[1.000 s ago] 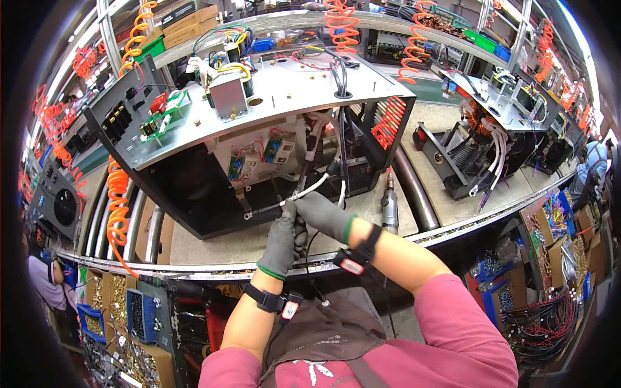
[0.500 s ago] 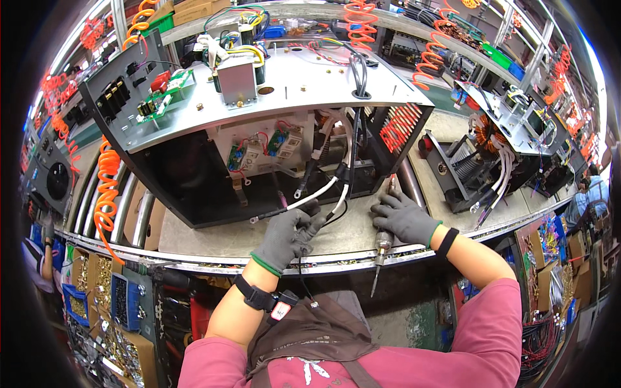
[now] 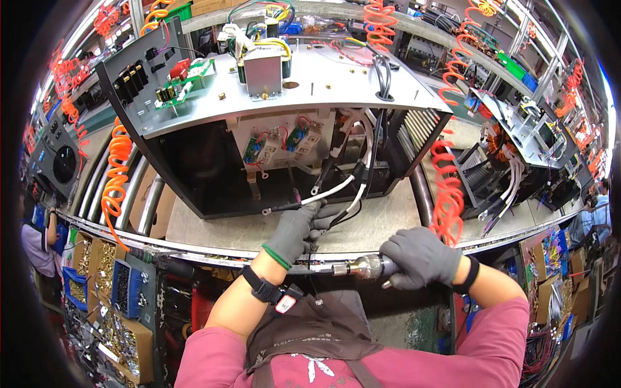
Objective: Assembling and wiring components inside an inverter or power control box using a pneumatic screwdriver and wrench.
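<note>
My left hand [image 3: 296, 229], in a grey glove, is at the front of the open metal cabinet [image 3: 213, 208]. Its fingers are curled around the lower end of a white cable [image 3: 354, 205] that hangs out of the cabinet; the cable's tip is hidden in them. Another white cable [image 3: 317, 196] with a ring lug passes just above those fingers. My gloved right hand [image 3: 424, 258] grips an air screwdriver [image 3: 367, 266], which lies level past the bench edge. Its bit points left toward my left wrist. From behind that hand a red coiled hose [image 3: 447, 194] rises.
A second, partly built unit [image 3: 511, 161] stands on the bench to the right. Metal rollers [image 3: 132, 197] and an orange coiled hose [image 3: 116, 174] are at the left. Below the edge sit blue bins of screws [image 3: 121, 291]. Green circuit boards [image 3: 262, 152] are mounted inside the cabinet.
My right hand has lifted the screwdriver off the bench and swung it from pointing toward me to pointing left. My left hand remains by the cables, with its fingers shifted farther toward the cabinet.
</note>
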Available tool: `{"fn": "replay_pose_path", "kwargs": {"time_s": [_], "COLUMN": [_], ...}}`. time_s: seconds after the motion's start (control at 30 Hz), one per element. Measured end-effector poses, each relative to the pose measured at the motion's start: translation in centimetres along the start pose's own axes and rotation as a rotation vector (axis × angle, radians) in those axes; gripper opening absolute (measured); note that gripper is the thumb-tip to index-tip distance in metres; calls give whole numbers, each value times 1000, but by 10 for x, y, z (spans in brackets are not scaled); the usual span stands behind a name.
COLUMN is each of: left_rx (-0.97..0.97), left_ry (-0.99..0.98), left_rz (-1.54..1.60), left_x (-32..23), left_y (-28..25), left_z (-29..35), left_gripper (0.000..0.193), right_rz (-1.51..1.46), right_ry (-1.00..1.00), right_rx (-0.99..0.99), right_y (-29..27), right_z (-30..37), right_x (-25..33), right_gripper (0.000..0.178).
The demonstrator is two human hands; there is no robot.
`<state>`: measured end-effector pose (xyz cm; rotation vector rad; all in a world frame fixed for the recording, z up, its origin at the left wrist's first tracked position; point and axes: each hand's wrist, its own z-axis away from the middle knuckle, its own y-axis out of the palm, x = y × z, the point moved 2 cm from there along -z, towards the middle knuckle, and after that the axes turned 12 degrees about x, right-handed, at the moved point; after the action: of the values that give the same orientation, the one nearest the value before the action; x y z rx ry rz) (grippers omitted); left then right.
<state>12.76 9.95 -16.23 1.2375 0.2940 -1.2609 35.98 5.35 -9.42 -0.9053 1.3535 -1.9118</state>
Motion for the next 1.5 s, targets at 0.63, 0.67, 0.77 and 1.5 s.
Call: {"fn": "replay_pose_path", "kwargs": {"time_s": [0.63, 0.67, 0.77, 1.5], "left_rx": [-17, -41, -67, -94], "left_ry": [-35, -22, -37, -127], "left_rz": [-91, -68, -61, -324], "left_x": [-11, -9, -7, -10], "left_y": [0, -3, -9, -14], "left_z": [-2, -4, -10, -17], "left_gripper": [24, 22, 21, 24], "right_rz": [-960, -985, -982, -1186], "right_ry": [493, 501, 515, 444], "right_rx": [-79, -79, -53, -114], "right_y": [74, 75, 74, 98], "right_z": [14, 15, 11, -14], "right_x": [11, 10, 8, 5], "right_gripper": [45, 45, 46, 43]}}
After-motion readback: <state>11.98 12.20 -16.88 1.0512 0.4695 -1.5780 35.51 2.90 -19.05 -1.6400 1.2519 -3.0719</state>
